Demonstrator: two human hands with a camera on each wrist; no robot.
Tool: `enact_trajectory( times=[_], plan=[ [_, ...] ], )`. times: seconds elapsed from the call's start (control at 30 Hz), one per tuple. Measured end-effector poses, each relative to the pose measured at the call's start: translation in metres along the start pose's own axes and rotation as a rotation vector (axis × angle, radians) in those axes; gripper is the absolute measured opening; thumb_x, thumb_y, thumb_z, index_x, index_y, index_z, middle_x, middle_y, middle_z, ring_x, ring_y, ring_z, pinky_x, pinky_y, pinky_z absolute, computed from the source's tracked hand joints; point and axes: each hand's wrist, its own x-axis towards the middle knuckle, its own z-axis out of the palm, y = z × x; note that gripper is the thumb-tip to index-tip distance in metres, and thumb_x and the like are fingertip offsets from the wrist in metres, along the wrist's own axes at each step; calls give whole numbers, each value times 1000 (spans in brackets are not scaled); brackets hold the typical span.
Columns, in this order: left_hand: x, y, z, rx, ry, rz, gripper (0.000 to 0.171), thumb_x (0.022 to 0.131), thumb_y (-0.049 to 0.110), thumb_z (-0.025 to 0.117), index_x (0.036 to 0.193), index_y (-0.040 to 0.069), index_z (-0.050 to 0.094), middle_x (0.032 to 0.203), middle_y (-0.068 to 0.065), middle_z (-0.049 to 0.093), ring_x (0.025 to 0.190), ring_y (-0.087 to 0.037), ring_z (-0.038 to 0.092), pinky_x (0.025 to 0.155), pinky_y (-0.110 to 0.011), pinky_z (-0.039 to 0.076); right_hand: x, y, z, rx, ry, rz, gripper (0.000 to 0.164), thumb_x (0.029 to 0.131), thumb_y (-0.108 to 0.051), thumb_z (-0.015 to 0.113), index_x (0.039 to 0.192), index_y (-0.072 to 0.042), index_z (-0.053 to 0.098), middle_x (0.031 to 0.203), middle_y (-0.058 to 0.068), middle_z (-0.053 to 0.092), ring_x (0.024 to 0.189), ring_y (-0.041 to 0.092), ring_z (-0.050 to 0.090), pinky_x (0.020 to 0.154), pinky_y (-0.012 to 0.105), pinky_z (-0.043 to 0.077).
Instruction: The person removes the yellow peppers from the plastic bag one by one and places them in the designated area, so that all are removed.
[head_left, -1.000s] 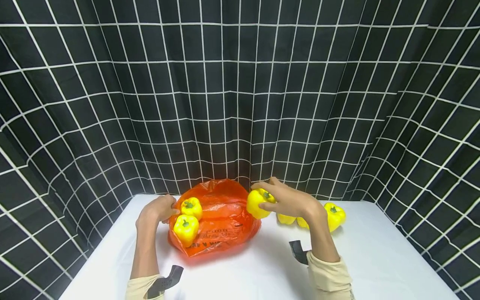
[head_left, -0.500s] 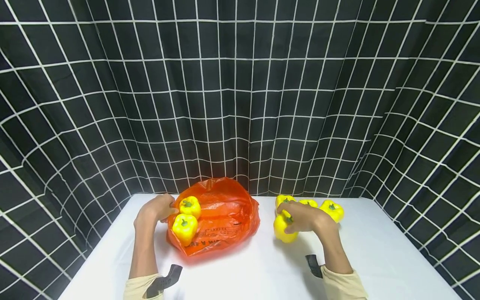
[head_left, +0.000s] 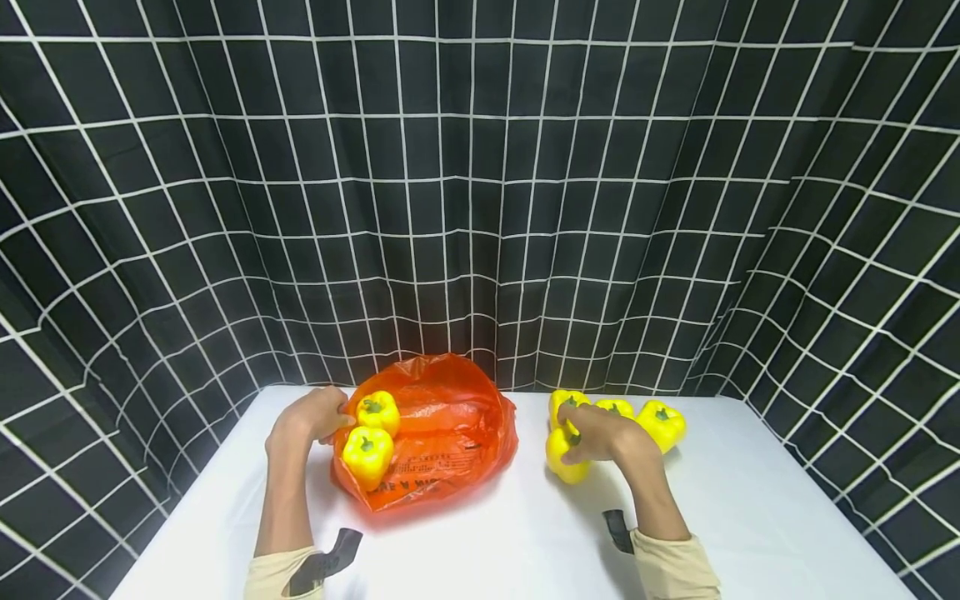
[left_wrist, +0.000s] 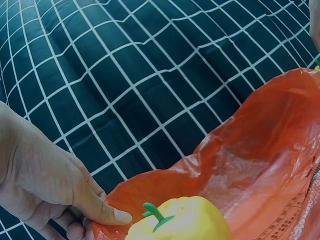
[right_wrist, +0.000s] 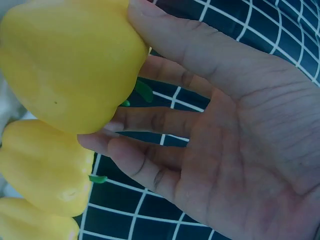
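My left hand (head_left: 315,414) pinches the left rim of an orange-red plastic bag (left_wrist: 280,135), thumb inside the rim. The bag lies on its side with its mouth facing me. Two yellow bell peppers with green stems sit at the bag's left: a rear pepper (head_left: 378,411) and a front pepper (head_left: 366,461). On the right, my right hand (head_left: 596,433) grips another yellow bell pepper (right_wrist: 70,60) between thumb and fingers, low over the table. Its top is partly covered by the fingers in the head view.
Behind the right hand stand more yellow bell peppers: a left one (head_left: 562,400), a middle one (head_left: 615,407) and a right one (head_left: 662,425). A white table (head_left: 480,550) bears everything. Black curtain (head_left: 495,208) with a white grid encloses its back and sides.
My right hand has carried its pepper from the bag's right rim rightward and down, in front of the other peppers. My left hand keeps its hold on the bag, nearly still.
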Motion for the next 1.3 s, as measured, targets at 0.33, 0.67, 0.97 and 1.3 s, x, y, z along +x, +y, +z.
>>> enact_trajectory(
  times=[0.33, 0.67, 0.97, 1.3],
  plan=[
    [-2, -3, 0, -12, 5, -4, 12, 97, 16, 72, 100, 5, 71, 77, -8, 64, 71, -22, 58, 67, -31, 54, 8, 1, 6, -15, -1, 17, 53, 81, -18, 89, 127, -12, 63, 104, 4, 66, 97, 21, 58, 91, 45, 54],
    [-3, -3, -1, -4, -6, -22, 14, 98, 17, 72, 104, 4, 72, 79, -8, 64, 72, -22, 59, 65, -29, 53, 4, -1, 3, 5, 6, 59, 57, 83, -21, 87, 133, -12, 62, 121, 11, 68, 103, 23, 62, 96, 51, 55],
    [-4, -1, -2, 5, -6, -14, 13, 98, 16, 72, 103, 4, 71, 80, -8, 64, 72, -21, 59, 67, -30, 53, 1, -1, 3, 5, 10, 41, 57, 84, -19, 86, 135, -10, 61, 123, 11, 69, 106, 23, 62, 99, 51, 55],
    [0, 1, -2, -2, -5, -11, 12, 98, 16, 72, 101, 5, 71, 77, -7, 64, 70, -21, 58, 65, -28, 51, -2, -2, -2, 0, 17, 16, 61, 86, -21, 85, 140, -8, 60, 133, 16, 67, 112, 27, 66, 102, 52, 54]
  ],
)
